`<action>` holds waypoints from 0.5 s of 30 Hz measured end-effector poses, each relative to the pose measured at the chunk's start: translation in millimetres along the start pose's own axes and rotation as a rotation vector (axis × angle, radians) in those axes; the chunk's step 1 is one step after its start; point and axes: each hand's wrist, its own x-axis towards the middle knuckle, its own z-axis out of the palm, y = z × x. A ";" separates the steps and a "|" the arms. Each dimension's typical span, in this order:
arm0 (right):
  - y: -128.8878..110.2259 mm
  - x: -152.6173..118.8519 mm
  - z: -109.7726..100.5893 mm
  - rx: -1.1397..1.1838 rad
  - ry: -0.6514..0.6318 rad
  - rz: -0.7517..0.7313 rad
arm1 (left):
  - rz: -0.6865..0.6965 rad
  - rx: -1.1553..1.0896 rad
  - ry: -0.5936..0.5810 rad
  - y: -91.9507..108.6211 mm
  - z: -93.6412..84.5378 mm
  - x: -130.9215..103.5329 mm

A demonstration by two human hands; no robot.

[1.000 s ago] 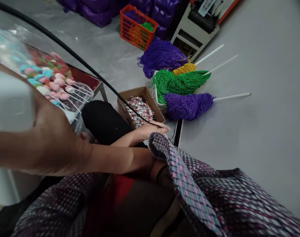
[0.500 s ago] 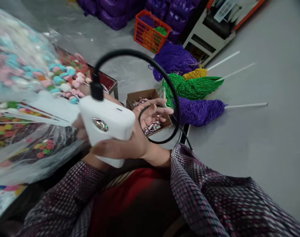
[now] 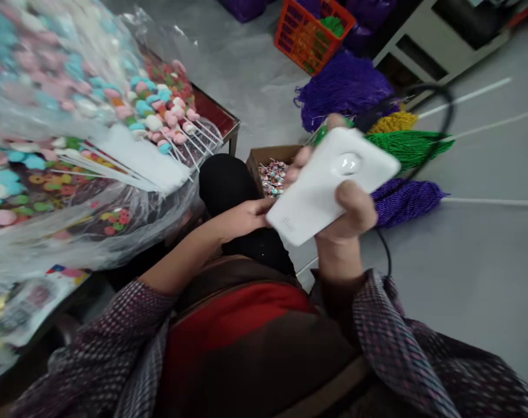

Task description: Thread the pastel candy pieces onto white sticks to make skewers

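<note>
A white power bank (image 3: pixel 310 186) with a shiny round spot near its upper end is tilted in front of me. My right hand (image 3: pixel 349 212) is wrapped round it, thumb on the face and fingertips showing along the far edge. Beside its lower left corner is my left hand (image 3: pixel 246 219), thumb and finger closed at the corner; those fingertips are partly hidden. A black cable (image 3: pixel 449 116) runs from the upper end and loops to the right, blurred. Below and beyond lies a cardboard box (image 3: pixel 268 152) holding small wrapped lollipops (image 3: pixel 272 177).
Clear plastic bags of marshmallow sticks (image 3: pixel 146 110) and white sticks (image 3: pixel 129 165) cover the table (image 3: pixel 216 113) at left. Bead strands in green (image 3: pixel 414 151) and purple (image 3: pixel 405 200) hang over rods at right. An orange basket (image 3: pixel 307 38) stands behind, near a light cabinet (image 3: pixel 438 49).
The power bank has moved right and turned, its cable end now pointing up and right. My right hand has closed round it; my left hand has drawn back to its lower corner. The view has shifted.
</note>
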 end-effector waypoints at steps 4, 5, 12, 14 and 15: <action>-13.1 8.1 -31.7 0.099 0.178 -0.121 | -0.323 -0.627 0.000 -21.2 -1.2 -70.2; -13.3 8.1 -35.5 0.091 0.224 -0.127 | -0.412 -0.691 0.058 -23.8 1.2 -92.1; 4.9 10.5 -31.7 -0.008 0.499 -0.071 | -0.589 -1.011 0.662 -7.0 24.2 -237.2; 13.1 14.7 -31.7 0.031 0.533 -0.041 | -0.639 -0.998 0.744 -0.8 30.9 -266.2; 17.1 17.0 -32.2 0.044 0.545 -0.033 | -0.692 -0.973 0.745 2.0 34.3 -278.3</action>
